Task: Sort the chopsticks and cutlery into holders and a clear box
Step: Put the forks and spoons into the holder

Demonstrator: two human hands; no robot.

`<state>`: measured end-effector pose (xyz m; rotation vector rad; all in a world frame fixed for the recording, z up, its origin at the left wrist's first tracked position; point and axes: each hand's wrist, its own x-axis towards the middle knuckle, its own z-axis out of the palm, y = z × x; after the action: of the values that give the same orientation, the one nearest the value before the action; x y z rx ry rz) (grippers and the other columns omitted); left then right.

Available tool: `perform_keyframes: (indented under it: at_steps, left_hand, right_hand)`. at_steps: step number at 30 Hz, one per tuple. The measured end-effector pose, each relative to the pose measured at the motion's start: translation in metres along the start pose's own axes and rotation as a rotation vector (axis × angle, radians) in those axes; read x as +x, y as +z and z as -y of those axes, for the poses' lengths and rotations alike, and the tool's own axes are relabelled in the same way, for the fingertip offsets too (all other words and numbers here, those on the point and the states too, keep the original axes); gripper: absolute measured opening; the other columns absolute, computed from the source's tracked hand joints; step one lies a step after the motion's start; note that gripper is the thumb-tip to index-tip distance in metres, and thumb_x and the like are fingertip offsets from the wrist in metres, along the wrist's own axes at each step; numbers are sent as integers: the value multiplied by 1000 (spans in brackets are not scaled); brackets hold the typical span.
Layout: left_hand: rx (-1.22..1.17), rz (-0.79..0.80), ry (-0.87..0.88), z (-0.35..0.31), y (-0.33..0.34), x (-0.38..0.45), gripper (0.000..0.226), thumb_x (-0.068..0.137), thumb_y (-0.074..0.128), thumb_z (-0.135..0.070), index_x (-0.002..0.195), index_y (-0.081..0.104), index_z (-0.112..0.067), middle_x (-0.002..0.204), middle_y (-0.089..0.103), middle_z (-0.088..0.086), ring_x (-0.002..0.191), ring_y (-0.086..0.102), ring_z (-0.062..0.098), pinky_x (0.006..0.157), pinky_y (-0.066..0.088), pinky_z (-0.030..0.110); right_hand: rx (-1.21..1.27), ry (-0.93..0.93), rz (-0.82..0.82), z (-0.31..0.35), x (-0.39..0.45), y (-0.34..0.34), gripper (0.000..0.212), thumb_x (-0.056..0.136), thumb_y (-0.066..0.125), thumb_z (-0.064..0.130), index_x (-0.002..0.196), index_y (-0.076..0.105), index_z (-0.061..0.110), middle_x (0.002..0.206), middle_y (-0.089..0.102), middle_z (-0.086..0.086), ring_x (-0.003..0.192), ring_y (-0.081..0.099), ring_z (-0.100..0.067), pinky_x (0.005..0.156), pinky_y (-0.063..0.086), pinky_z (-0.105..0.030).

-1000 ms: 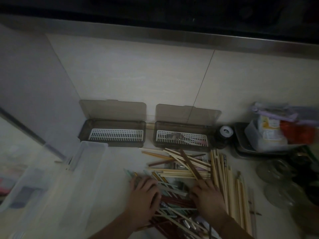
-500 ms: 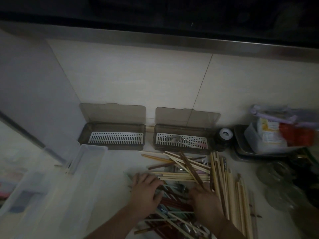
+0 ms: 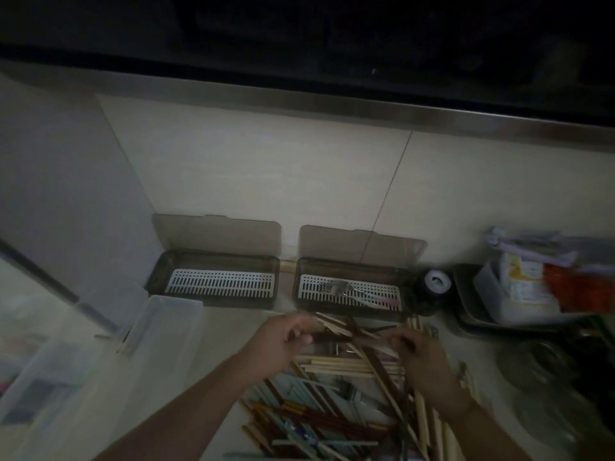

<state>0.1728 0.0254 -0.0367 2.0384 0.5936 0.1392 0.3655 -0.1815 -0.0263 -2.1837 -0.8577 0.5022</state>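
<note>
We are at the picking step: both hands are over the far edge of the pile of chopsticks (image 3: 336, 407) on the counter (image 3: 233, 327). Our left hand (image 3: 283, 341) has its fingers curled and seems to pinch the end of a dark stick (image 3: 329, 337); our right hand (image 3: 422, 357) holds the other side, but the blur hides whether it grips this same stick or another one.

The left holder (image 3: 213, 277) stands open with only its white grid inside. The right holder (image 3: 349, 287) already has some cutlery (image 3: 346, 289), we think forks. The clear box (image 3: 163, 334) waits on the left, near the pile.

Next we should probably lift the stick free of the crossed ones and carry it to a holder, most likely the left one.
</note>
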Motion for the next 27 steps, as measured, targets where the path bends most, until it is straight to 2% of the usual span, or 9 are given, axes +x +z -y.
perform_keyframes:
  at_steps: [3,6,9,12,14,19,22,24,27]
  left_hand:
    - [147,-58,-53,-6,-2,21,46,97,61,-33,141,48,-33,138,49,-16,102,60,7,89,49,25]
    - [444,61,-19,-4,0,33,63,95,58,-36,152,34,-25,161,25,-6,134,46,18,108,41,31]
    - [607,74,-22,-3,7,37,67,95,55,-37,155,28,-23,163,21,-1,147,25,20,120,21,32]
    - [597,26,-20,-3,11,38,67,93,55,-38,154,32,-21,162,26,1,149,20,19,121,17,32]
    - [600,34,-25,-3,10,38,66,93,55,-37,153,33,-21,162,25,1,149,20,21,122,18,34]
    - [682,63,-13,0,7,34,69,96,53,-42,156,26,-22,165,16,3,151,16,27,122,16,40]
    - [678,122,-65,-2,9,28,78,94,53,-46,158,14,-26,166,-1,-3,153,0,26,123,5,47]
    - [662,122,-93,-3,12,21,82,92,52,-51,158,9,-29,165,-12,-7,152,-13,24,121,-5,54]
    - [704,69,-41,5,23,7,81,90,50,-54,157,9,-33,163,-23,-5,148,-27,24,118,-11,59]
  right_hand:
    - [-59,52,-151,1,42,-13,22,92,53,1,90,71,13,92,70,-7,81,63,-20,72,43,-27]
    - [-163,113,-137,5,72,-17,20,96,48,8,97,68,11,101,67,-8,86,58,-22,72,40,-25]
    - [-249,132,-67,4,93,-7,21,96,47,15,91,62,29,107,67,-6,89,58,-23,77,48,-29]
    - [-355,208,32,3,105,5,23,96,46,22,84,56,38,108,65,-4,97,57,-29,85,51,-41]
    - [-401,241,72,6,109,9,21,96,45,27,85,58,40,111,64,-3,100,56,-30,90,48,-43]
    - [-511,233,185,9,110,10,24,97,43,29,110,63,34,126,59,-1,114,53,-31,102,37,-42]
    - [-505,171,237,7,105,7,26,97,44,31,119,59,28,129,58,-4,114,54,-30,103,38,-45]
    - [-442,129,131,7,95,5,34,94,52,30,127,56,21,128,59,-7,115,55,-31,100,44,-44]
    - [-437,-114,-229,13,55,6,30,85,62,18,115,63,16,114,62,-6,106,56,-30,89,48,-41]
